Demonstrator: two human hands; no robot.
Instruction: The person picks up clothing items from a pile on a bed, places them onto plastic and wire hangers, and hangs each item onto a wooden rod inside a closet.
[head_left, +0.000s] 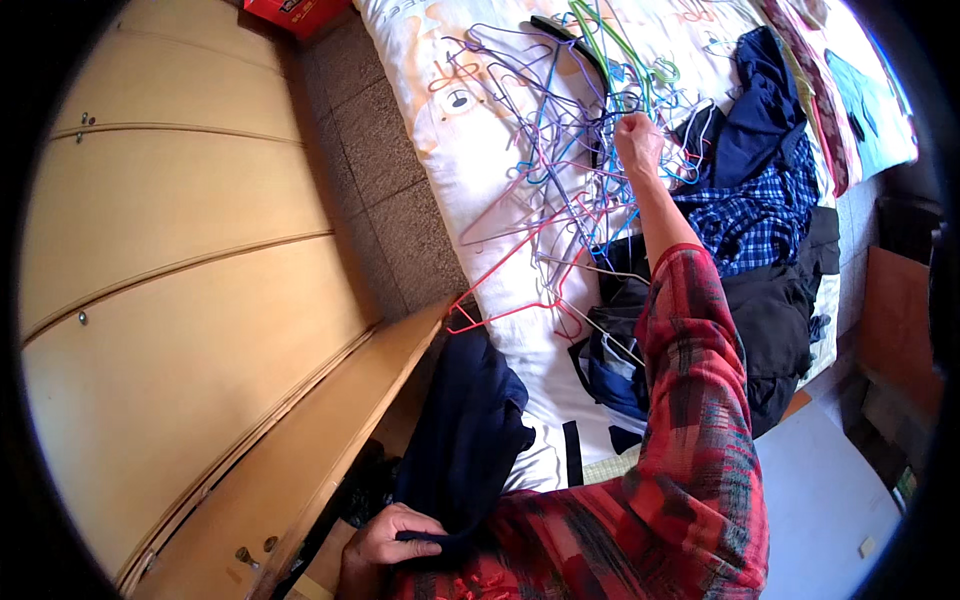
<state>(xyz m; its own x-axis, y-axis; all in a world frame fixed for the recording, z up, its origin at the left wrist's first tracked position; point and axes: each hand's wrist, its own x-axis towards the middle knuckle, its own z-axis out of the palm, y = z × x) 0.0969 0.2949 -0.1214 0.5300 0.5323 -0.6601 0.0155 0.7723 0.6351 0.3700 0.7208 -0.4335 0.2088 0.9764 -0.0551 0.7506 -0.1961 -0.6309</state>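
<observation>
Pale wooden wardrobe doors (180,300) line the left, one ajar; brown floor tiles (390,200) border a brightly lit bed (425,110)

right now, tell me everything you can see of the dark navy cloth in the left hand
The dark navy cloth looks soft, plain and matte, probably a garment, but its folds hide which kind. It is bunched and creased, stretching from the left hand up beside the open wooden door, along the edge of the white-covered bed. Its near edge is pinched between thumb and fingers. Its far end is close to a red hanger; whether they touch is unclear.
</observation>
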